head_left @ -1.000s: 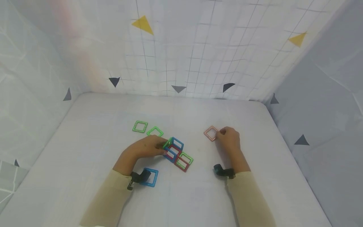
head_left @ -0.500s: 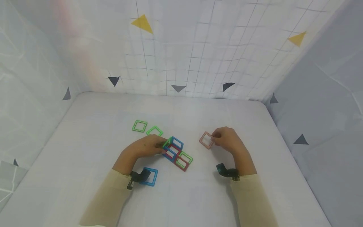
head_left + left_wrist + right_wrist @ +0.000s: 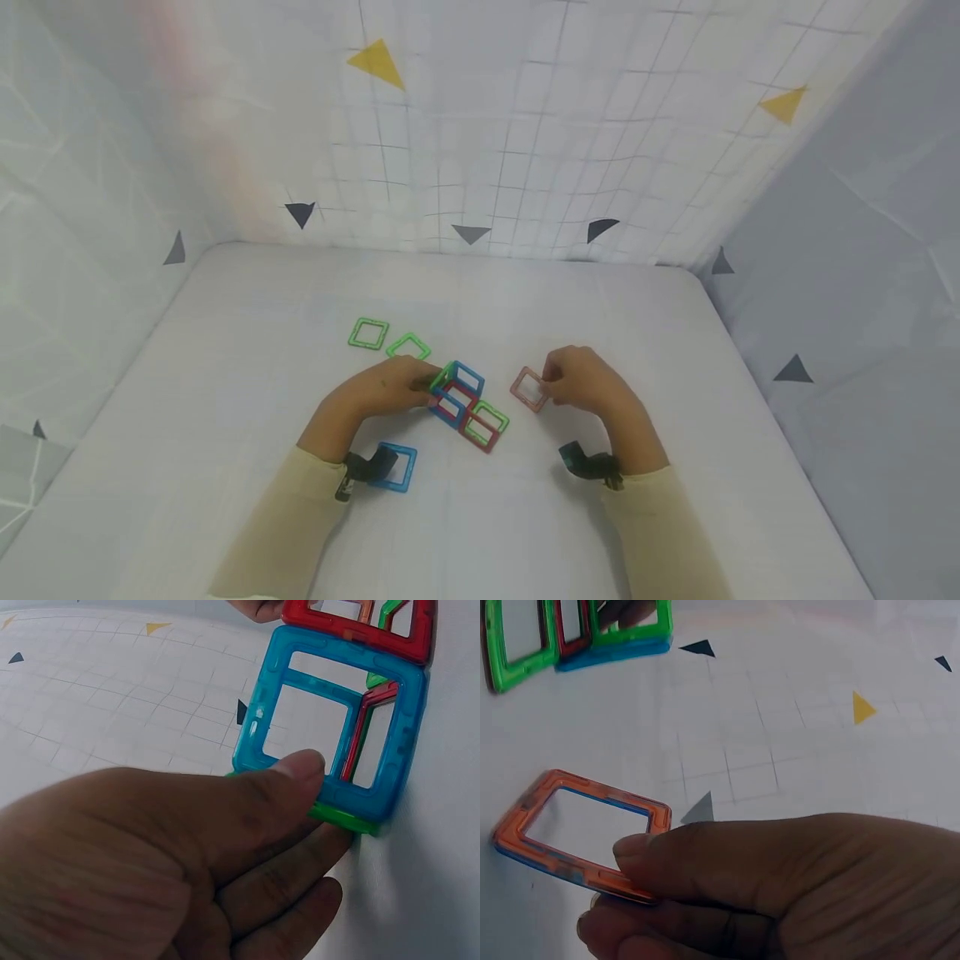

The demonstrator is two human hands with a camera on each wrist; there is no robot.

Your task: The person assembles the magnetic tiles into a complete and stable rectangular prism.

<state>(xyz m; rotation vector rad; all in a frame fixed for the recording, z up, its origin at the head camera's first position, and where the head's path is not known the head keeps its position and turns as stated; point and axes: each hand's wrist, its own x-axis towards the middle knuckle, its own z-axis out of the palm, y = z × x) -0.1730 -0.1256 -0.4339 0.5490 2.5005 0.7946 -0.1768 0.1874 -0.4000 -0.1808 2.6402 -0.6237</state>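
My left hand (image 3: 390, 385) holds a small structure of see-through magnetic tiles at its left side. In the left wrist view its thumb presses on an upright blue square tile (image 3: 257, 712), with fingers behind near a green tile (image 3: 349, 818). Red (image 3: 367, 639) and green tiles extend from the structure's far end. My right hand (image 3: 588, 383) pinches an orange square magnetic tile (image 3: 604, 787) by one side, between thumb and fingers. Blue shows along that tile's underside. It is to the right of the structure, with a gap between them.
Two loose green tiles (image 3: 353, 332) (image 3: 398, 342) lie beyond my left hand, the nearer partly hidden by it. A loose blue tile (image 3: 412, 471) lies by my left wrist, partly covered by the wrist camera (image 3: 372, 465). A white sheet with grid lines (image 3: 480, 167) rises behind the table.
My right hand has carried the orange tile left and nearer to me, towards the structure. The left hand and the structure have stayed in place.
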